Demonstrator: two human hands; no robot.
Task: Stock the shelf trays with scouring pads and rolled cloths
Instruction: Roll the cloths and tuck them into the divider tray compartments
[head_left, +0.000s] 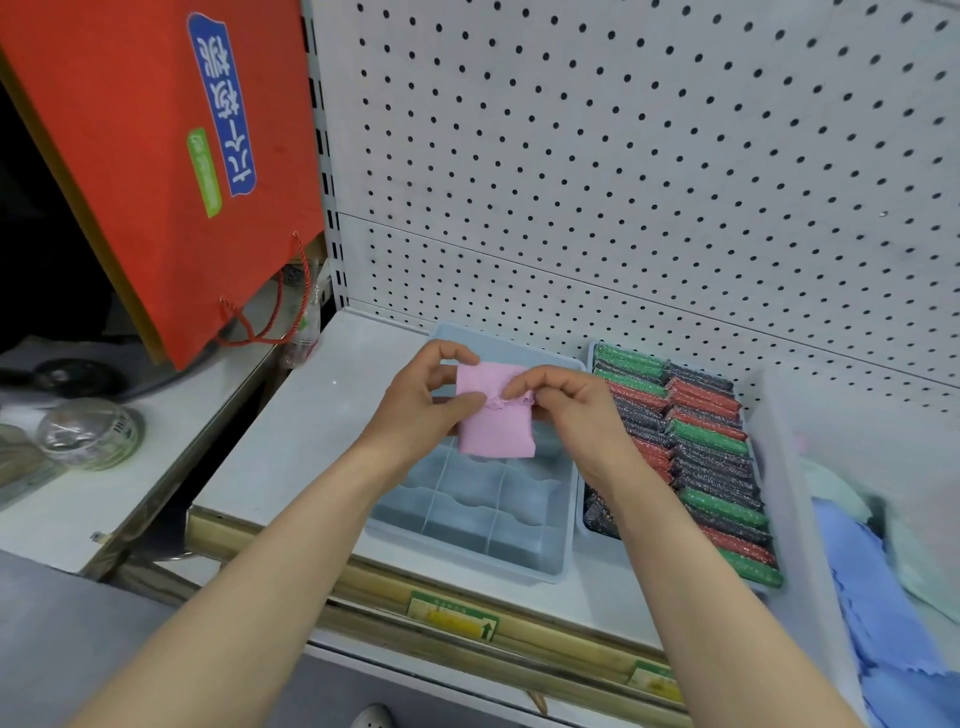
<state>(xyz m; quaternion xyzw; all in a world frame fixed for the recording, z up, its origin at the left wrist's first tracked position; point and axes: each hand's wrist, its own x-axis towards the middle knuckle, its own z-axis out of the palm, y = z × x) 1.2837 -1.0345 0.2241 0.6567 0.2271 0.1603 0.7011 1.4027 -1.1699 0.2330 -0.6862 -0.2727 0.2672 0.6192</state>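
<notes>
Both hands hold a folded pink cloth (496, 426) above a blue divided tray (530, 564) on the shelf. My left hand (426, 400) grips the cloth's left edge between thumb and fingers. My right hand (566, 410) pinches its bunched upper edge near the middle. The tray's compartments in view hold nothing. To its right, a second tray (592, 358) is packed with rows of green, red and dark glittery scouring pads (696, 441).
A white pegboard (649, 171) backs the shelf. A bin (795, 499) at the right holds loose blue and pale green cloths (883, 597). A red paper bag (171, 171) hangs at the left above a side table with a clear lidded container (91, 431).
</notes>
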